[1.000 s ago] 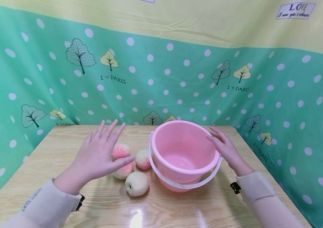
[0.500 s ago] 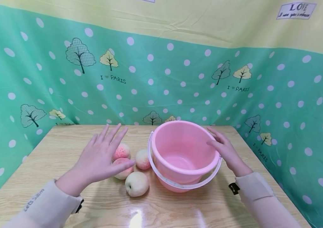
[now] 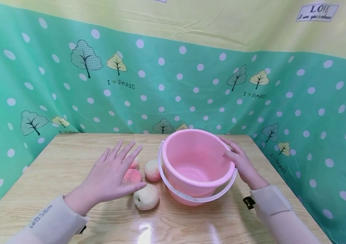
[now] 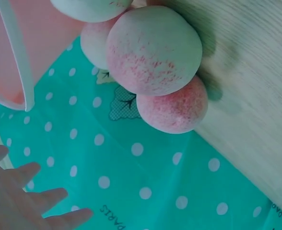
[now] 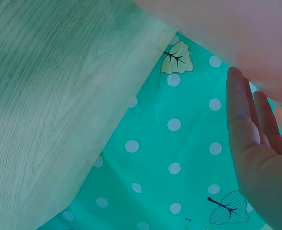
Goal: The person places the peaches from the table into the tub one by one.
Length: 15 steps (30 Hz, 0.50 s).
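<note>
My left hand hovers palm down with spread, straight fingers over the peaches at mid-table. Beneath it lie a reddish peach and another peach, both partly covered by the hand. A pale peach sits nearest me, just past the thumb, and a pink-and-white peach lies beside the bucket. The pink bucket stands upright with nothing inside. On its right side my right hand holds the rim, thumb over the inside edge and fingers along the outer wall.
The bucket's white handle hangs down at its front. A wooden table carries everything, and a green dotted curtain encloses its back and sides.
My left hand has shifted a little right and toward me over the peaches. My right hand has settled slightly closer around the bucket's rim. The bucket and peaches stay put.
</note>
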{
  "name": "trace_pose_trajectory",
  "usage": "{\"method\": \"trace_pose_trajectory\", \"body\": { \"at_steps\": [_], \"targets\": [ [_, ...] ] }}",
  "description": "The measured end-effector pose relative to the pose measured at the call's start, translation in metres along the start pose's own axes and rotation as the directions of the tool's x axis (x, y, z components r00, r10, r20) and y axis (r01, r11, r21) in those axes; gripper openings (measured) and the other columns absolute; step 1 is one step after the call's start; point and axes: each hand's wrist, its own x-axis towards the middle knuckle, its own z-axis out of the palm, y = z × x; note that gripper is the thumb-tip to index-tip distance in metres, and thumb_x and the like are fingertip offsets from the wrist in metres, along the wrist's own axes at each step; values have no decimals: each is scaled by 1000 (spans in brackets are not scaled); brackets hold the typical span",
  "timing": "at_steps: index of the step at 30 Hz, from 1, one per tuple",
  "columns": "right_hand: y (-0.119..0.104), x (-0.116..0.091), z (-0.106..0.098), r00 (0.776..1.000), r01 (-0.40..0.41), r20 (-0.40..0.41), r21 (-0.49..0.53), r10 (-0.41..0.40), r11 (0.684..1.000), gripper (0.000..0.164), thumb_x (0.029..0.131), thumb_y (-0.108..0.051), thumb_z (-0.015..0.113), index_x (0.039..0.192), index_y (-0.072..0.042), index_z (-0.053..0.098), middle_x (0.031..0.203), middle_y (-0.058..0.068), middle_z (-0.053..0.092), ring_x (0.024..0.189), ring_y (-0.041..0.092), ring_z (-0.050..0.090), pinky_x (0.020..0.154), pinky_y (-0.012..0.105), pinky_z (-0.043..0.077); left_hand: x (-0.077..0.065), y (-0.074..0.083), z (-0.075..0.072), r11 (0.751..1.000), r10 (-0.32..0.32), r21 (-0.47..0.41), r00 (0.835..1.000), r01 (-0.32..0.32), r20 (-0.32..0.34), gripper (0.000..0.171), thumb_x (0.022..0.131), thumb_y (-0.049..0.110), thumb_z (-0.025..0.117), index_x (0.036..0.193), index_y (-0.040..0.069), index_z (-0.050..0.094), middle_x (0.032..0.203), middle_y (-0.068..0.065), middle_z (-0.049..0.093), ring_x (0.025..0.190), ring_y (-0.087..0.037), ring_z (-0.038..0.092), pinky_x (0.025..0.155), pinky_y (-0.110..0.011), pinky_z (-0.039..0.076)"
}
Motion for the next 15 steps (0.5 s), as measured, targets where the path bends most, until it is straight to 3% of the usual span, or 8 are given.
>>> {"method": "trace_pose_trajectory", "body": {
  "at_steps": [15],
  "targets": [
    [1,0,0,1000,-3,-1,36,3,999,64,91,-13,47,154,-17,35,144,27,46,92,13,67,75,26,57,-2,6,13,998,62,9,998,-62,8,97,80,78,55,156,21,31,161,-11,31,147,-44,26,113,-64,29]
  ]
}}
